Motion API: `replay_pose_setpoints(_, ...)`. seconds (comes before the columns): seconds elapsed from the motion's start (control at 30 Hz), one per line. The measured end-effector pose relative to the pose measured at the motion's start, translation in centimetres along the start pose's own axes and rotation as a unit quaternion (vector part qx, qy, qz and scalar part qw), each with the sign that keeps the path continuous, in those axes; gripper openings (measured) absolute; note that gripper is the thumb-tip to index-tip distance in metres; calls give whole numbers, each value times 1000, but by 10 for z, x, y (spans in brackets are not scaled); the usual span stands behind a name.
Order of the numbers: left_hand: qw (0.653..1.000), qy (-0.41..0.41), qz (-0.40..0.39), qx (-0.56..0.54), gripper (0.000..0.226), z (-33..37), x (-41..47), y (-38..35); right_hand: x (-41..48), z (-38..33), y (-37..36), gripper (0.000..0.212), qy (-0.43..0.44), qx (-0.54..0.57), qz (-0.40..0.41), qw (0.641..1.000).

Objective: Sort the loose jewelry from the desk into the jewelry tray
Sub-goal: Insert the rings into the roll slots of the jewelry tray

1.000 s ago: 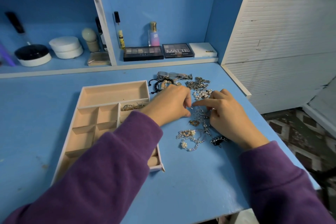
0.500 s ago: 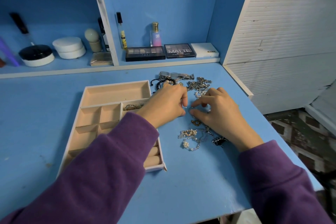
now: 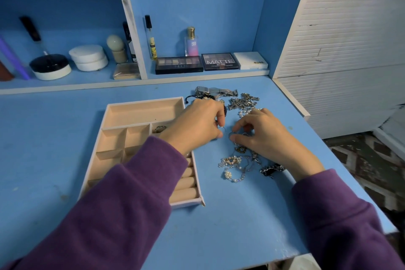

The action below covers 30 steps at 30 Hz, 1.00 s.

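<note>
Mid-frame, the left hand (image 3: 195, 125) pinches a thin ring (image 3: 221, 129); the right hand (image 3: 263, 133) pinches another ring (image 3: 232, 135) above the jewelry pile (image 3: 236, 160). Lift each clear of the chains before moving to the tray (image 3: 135, 103), centre-left.

Dim cool indoor light, soft shadows under the sleeves, wide-angle bending at edges, slight overall blur

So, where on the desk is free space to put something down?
Free: the blue desk left of the jewelry tray, and the front strip between the sleeves. Crowded: right of the tray, where both hands work in the jewelry pile, up to the watch.
</note>
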<state>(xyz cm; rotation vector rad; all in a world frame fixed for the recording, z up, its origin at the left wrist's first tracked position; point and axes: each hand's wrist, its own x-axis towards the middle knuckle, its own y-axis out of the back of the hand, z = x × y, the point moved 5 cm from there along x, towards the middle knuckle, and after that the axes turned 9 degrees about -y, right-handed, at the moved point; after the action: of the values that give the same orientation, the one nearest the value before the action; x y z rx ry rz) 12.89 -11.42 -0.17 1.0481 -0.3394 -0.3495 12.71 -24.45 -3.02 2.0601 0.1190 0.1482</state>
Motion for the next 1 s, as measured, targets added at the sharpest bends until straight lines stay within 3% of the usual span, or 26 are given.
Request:
replay_pose_setpoints(0.47,998,16,51,-14,2,-8,-38,27,-12,-17,5,24,64,33,57,996)
replay_pose_setpoints(0.6,996,29,83,-11,5,-17,-71,40,-27,-36,12,11,90,82,92,988)
replay_pose_setpoints(0.8,991,14,124,-39,5,-18,-116,48,-55,-81,-9,6,166,187,31,968)
replay_pose_setpoints(1.0,992,-6,127,-26,3,-20,-136,35,-55,-87,-18,7,186,180,-7,966)
